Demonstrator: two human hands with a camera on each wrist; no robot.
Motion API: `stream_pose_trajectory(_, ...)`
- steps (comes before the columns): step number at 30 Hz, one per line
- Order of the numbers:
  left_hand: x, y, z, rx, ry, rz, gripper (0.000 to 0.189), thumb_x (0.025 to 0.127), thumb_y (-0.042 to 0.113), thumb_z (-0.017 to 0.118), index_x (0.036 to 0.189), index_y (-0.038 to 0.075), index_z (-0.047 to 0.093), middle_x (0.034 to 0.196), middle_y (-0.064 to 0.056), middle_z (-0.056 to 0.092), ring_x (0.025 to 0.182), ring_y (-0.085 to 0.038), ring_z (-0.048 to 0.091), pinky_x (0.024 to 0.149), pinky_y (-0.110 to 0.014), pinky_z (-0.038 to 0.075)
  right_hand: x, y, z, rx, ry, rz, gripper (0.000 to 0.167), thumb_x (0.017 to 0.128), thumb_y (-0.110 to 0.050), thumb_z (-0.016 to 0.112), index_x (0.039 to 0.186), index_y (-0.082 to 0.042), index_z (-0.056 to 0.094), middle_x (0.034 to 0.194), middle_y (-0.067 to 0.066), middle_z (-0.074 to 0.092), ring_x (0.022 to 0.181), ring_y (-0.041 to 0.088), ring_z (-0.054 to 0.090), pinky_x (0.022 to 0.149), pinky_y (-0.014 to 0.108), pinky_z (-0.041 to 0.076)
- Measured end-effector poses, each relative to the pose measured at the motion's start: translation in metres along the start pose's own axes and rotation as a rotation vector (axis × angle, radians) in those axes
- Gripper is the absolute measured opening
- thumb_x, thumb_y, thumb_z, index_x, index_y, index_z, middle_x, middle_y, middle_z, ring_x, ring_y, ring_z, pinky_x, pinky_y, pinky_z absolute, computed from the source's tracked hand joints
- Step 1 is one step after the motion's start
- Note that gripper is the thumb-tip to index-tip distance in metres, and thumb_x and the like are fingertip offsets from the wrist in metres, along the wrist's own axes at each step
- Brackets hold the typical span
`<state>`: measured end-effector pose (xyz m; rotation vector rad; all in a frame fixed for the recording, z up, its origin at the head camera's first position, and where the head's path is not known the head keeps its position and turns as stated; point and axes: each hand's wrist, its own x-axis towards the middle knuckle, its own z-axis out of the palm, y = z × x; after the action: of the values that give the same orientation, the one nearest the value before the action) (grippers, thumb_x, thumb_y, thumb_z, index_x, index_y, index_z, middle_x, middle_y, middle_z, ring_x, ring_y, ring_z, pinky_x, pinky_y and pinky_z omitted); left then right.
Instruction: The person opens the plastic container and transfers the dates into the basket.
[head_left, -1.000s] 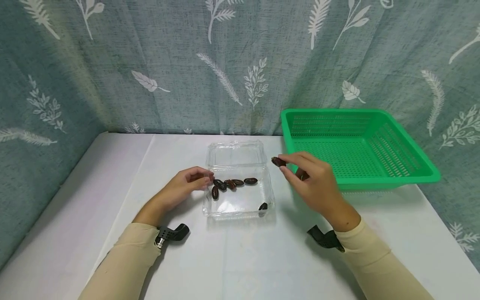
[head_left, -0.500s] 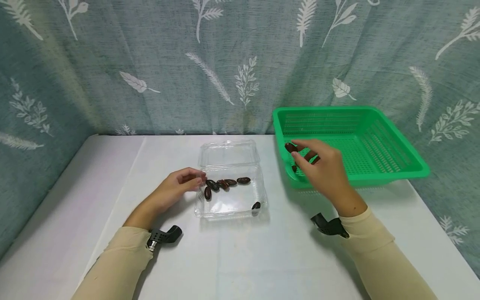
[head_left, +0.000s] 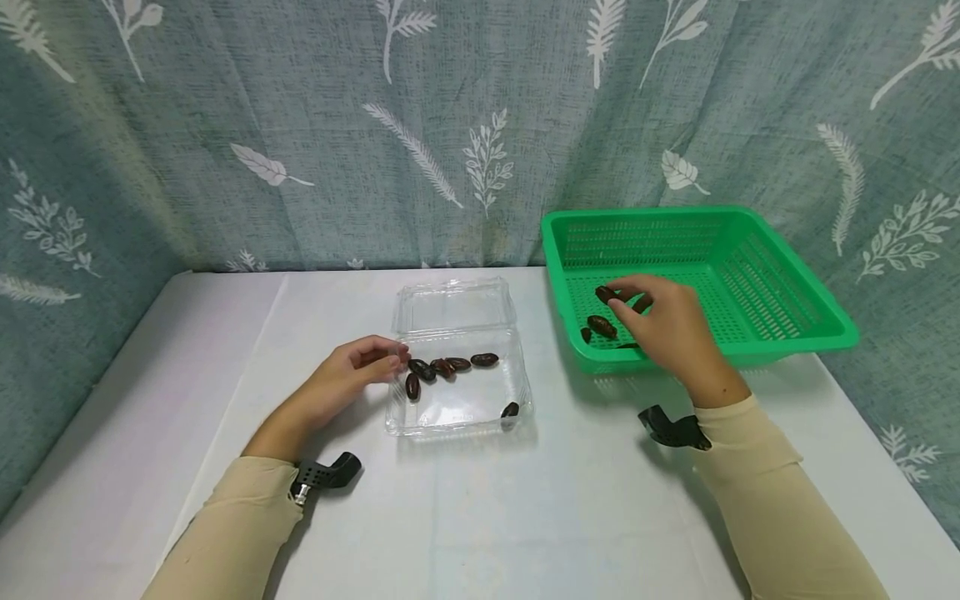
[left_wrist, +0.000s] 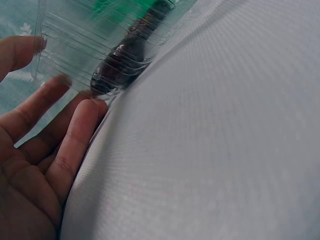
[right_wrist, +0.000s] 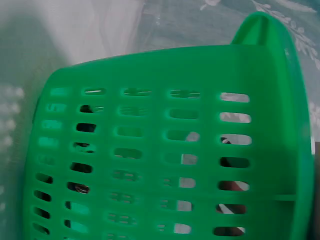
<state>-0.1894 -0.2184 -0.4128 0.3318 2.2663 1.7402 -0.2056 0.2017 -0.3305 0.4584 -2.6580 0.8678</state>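
- Head view: closest up, a lone dark date (head_left: 510,411) sits in the near right corner of the clear box (head_left: 461,407).
- Just beyond, the left hand (head_left: 348,371) touches the box's left side, thumb and fingers apart, with five more dates (head_left: 422,370) strung across inside.
- Right of the box, the right hand (head_left: 667,325) pinches a single date (head_left: 605,294) over the green basket (head_left: 780,292); loose dates (head_left: 602,326) lie in there, one partly hidden.
- Behind the box hangs a leaf-print curtain (head_left: 337,212).
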Motion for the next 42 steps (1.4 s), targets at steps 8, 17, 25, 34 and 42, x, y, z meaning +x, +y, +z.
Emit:
stream_pose_trajectory(8, 0.0, 0.0, -0.002, -0.004, -0.001, 0.0, 0.039, 0.101, 0.018, 0.06, 0.13, -0.008, 0.055, 0.135, -0.028, 0.058, 0.108, -0.002, 0.064, 0.092, -0.018, 0.054, 0.002, 0.002, -0.001, 0.008, -0.12, 0.092, 0.024, 0.097, -0.015, 0.066, 0.118, -0.007, 0.071, 0.105, 0.018, 0.073, 0.086, 0.031, 0.066, 0.059, 0.032, 0.047)
stream_pose_trajectory(17, 0.001, -0.001, 0.0, -0.017, -0.002, -0.008, 0.039, 0.101, 0.018, 0.06, 0.131, -0.007, 0.055, 0.136, -0.027, 0.058, 0.108, -0.004, 0.065, 0.093, -0.02, 0.055, 0.015, 0.007, -0.009, 0.02, -0.25, 0.126, 0.025, 0.099, -0.016, 0.063, 0.121, -0.007, 0.071, 0.112, 0.022, 0.07, 0.089, 0.032, 0.069, 0.063, 0.034, 0.051)
stream_pose_trajectory(25, 0.0, -0.003, -0.002, -0.023, -0.003, -0.013, 0.039, 0.101, 0.017, 0.06, 0.131, -0.008, 0.055, 0.136, -0.028, 0.057, 0.107, -0.004, 0.065, 0.093, -0.02, 0.055, 0.034, 0.02, -0.003, -0.037, -0.387, 0.132, 0.025, 0.098, -0.013, 0.064, 0.12, -0.006, 0.071, 0.112, 0.021, 0.071, 0.099, 0.035, 0.066, 0.074, 0.043, 0.054)
stream_pose_trajectory(34, -0.001, -0.002, -0.003, -0.022, 0.002, -0.019, 0.038, 0.101, 0.016, 0.059, 0.131, -0.008, 0.054, 0.137, -0.028, 0.057, 0.108, -0.004, 0.064, 0.092, -0.02, 0.055, 0.041, 0.019, 0.005, -0.091, -0.488, 0.137, 0.026, 0.098, -0.011, 0.063, 0.121, -0.004, 0.07, 0.112, 0.023, 0.07, 0.105, 0.038, 0.064, 0.079, 0.047, 0.052)
stream_pose_trajectory(42, 0.001, -0.002, -0.003, -0.014, -0.005, -0.02, 0.039, 0.101, 0.018, 0.06, 0.131, -0.006, 0.055, 0.137, -0.026, 0.057, 0.109, -0.006, 0.064, 0.092, -0.02, 0.055, 0.042, 0.021, 0.007, -0.123, -0.527, 0.119, 0.024, 0.096, -0.008, 0.064, 0.118, -0.003, 0.071, 0.108, 0.022, 0.07, 0.1, 0.037, 0.065, 0.078, 0.048, 0.054)
